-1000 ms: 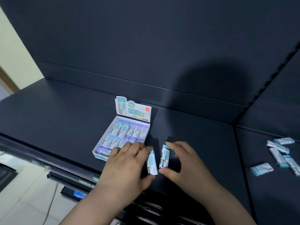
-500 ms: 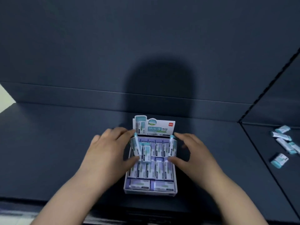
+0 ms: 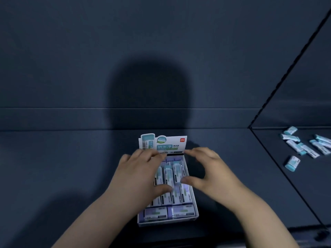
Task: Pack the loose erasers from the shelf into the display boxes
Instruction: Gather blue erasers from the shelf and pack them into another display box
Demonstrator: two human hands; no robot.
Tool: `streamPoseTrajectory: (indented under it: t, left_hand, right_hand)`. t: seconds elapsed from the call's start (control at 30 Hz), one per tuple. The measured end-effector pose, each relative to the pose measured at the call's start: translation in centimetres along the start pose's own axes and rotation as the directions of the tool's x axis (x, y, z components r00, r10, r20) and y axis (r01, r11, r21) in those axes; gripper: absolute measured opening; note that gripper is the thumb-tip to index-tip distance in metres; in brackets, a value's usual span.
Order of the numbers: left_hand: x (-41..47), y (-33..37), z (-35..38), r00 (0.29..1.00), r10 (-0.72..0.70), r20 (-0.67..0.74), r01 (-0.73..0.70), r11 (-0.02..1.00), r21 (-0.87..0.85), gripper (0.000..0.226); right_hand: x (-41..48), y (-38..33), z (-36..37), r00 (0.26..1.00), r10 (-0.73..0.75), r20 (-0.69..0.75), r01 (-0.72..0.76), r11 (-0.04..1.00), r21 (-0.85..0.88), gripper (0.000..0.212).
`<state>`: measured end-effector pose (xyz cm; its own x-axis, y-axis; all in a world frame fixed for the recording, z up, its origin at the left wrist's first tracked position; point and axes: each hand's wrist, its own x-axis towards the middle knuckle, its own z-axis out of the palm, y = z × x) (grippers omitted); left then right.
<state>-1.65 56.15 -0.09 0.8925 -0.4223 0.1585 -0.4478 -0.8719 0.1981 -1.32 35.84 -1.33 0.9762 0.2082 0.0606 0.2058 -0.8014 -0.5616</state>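
Item: display box (image 3: 166,222), set on the dark shelf (image 3: 62,167), printed flap upright at its 12 o'clock end.

Change: half a second ago we held three erasers raised above the box. They now lie low on the packed rows.

Top erasers (image 3: 168,174): long axis 12 to 6 o'clock, teal caps toward the flap.

Left hand (image 3: 138,176): curled over them; we cannot tell if it grips.

Right hand (image 3: 209,174): spread, thumb touching one eraser's near end.

Loose erasers (image 3: 304,145): at 3 o'clock, well apart.
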Motion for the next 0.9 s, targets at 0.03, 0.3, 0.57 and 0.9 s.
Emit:
streamPoseTrajectory:
  t: [0.03, 0.3, 0.57, 0.9]
  left_hand:
    - [0.0, -0.2, 0.0, 1.000, 0.001, 0.006, -0.001, 1.000, 0.015, 0.083]
    - [0.6, 1.2, 0.0, 0.999, -0.001, 0.046, 0.000, 0.999, 0.037, 0.073]
    - [2.6, 7.3, 0.4, 0.997, 0.056, 0.054, -0.062, 0.989, 0.132, 0.044]
    - [6.9, 20.5, 4.5, 1.000, -0.010, 0.024, 0.007, 0.990, 0.142, 0.049]
  right_hand:
    - [0.0, 0.1, -0.1, 1.000, 0.001, -0.010, -0.002, 1.000, -0.006, 0.074]
    - [-1.2, 1.0, -0.7, 0.999, -0.011, -0.052, 0.010, 1.000, -0.014, 0.073]
    - [-4.1, 4.5, -4.0, 0.999, -0.025, -0.032, 0.021, 0.992, -0.124, 0.064]
    - [-7.7, 14.4, -12.9, 0.995, -0.044, 0.094, 0.069, 0.956, -0.284, 0.062]
